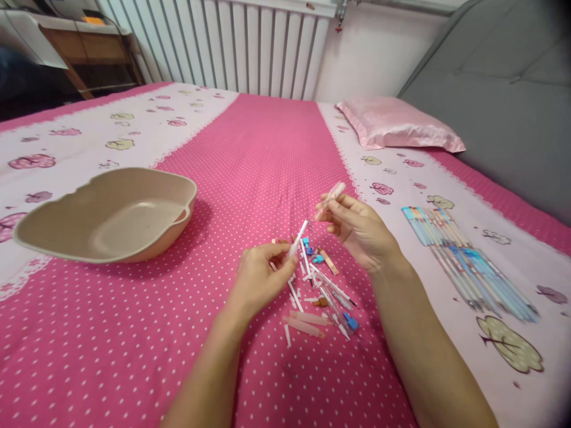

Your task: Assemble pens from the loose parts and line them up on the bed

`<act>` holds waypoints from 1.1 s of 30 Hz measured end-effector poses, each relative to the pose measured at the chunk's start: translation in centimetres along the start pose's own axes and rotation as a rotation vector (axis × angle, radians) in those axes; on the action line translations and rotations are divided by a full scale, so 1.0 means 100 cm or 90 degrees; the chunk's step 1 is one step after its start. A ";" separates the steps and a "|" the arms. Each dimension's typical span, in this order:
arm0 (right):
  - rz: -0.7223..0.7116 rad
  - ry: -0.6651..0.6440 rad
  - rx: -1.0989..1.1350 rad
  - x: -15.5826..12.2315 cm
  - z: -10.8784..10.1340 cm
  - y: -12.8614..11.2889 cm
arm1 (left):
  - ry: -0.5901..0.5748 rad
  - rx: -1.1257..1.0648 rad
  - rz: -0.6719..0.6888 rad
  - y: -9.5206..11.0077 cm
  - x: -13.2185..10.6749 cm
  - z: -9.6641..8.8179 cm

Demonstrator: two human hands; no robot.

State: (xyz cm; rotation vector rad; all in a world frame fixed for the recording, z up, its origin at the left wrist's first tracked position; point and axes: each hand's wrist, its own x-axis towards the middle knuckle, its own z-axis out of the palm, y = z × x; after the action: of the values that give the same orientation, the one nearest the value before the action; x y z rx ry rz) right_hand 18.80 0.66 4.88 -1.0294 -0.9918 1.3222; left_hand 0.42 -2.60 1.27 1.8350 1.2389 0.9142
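Observation:
My left hand (pixel 260 274) pinches a thin white pen refill (pixel 298 236) that points up and to the right. My right hand (pixel 359 229) is closed on a translucent pink pen barrel (pixel 331 196), held a little above the bed. Between and below the hands lies a loose pile of pen parts (pixel 319 291): white refills, pink barrels, blue and orange caps. They rest on the pink dotted bedspread (pixel 250 178).
A beige heart-shaped plastic basin (pixel 53 229) sits on the bed at left. Several assembled blue and pink pens (pixel 464 261) lie in a row at right. A pink pillow (pixel 397 122) and grey headboard (pixel 504 101) stand beyond; a white radiator (pixel 232 44) lines the far wall.

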 end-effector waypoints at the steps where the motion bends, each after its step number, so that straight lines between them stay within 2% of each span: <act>1: 0.000 -0.006 -0.004 0.000 0.000 0.000 | -0.003 0.001 0.004 0.001 0.000 0.000; 8: 0.003 -0.045 -0.026 -0.002 0.001 0.003 | -0.031 0.014 0.002 0.008 -0.001 -0.002; 15: 0.013 -0.091 -0.084 -0.005 0.006 0.003 | -0.011 -0.086 -0.013 0.006 -0.002 -0.001; 20: 0.042 -0.145 -0.088 -0.009 0.009 0.003 | 0.003 -0.105 0.000 0.004 -0.002 0.000; 33: 0.037 -0.153 -0.109 -0.008 0.011 0.003 | -0.024 -0.116 -0.004 0.005 -0.002 -0.001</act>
State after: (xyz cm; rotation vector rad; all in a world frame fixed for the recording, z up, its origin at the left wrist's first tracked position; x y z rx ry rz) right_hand 17.62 -0.15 4.93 -1.0497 -1.2819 1.4519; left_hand 0.53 -2.95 1.70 1.6961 1.1009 0.9528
